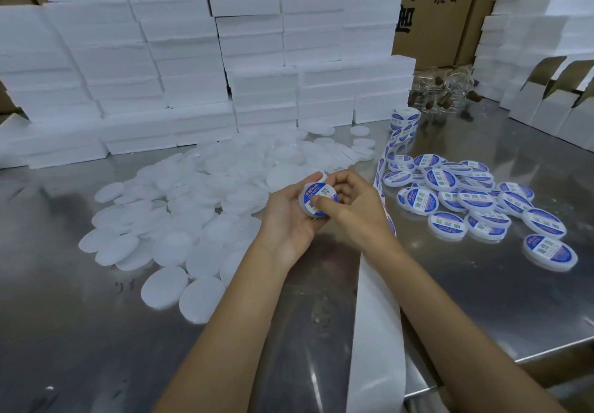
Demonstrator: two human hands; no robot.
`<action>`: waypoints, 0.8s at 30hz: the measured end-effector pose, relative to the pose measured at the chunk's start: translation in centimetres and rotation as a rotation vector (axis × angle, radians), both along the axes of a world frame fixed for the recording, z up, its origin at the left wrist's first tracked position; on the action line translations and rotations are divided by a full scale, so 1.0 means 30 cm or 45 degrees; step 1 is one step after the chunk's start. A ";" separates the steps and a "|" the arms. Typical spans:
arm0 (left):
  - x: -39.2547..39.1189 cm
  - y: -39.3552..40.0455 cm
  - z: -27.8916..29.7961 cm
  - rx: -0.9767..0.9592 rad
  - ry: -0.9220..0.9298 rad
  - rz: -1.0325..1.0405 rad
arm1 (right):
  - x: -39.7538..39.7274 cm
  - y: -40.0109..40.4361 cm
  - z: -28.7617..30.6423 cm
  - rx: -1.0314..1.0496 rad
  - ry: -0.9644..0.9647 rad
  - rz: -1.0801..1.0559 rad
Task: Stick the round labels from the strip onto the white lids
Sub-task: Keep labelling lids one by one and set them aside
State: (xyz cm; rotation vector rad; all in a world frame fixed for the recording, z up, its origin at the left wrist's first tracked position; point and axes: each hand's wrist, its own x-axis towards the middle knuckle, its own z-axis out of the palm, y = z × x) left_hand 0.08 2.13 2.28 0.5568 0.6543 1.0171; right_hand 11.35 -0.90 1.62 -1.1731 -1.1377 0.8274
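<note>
My left hand (289, 216) holds a white lid (316, 199) with a blue-and-white round label on its top. My right hand (350, 200) presses its thumb on that label, with its fingers curled over the lid's far edge. A big heap of plain white lids (205, 194) spreads over the steel table to the left. Labelled lids (475, 200) lie in a pile to the right. The label strip (400, 130) runs from a roll at the back, under my right wrist, and its bare backing paper (376, 332) trails off the table's front edge.
Stacks of white foam boxes (193, 69) wall off the back and left. Brown cartons (434, 11) stand behind them. Clear jars with brown stoppers (440, 91) sit at the back right, next to open white cartons (546, 97). The steel table (80, 332) has a front edge at the lower right.
</note>
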 end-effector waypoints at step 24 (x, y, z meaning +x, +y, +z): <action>0.019 -0.003 0.001 0.019 -0.050 0.076 | 0.008 0.007 -0.045 0.094 -0.573 -0.340</action>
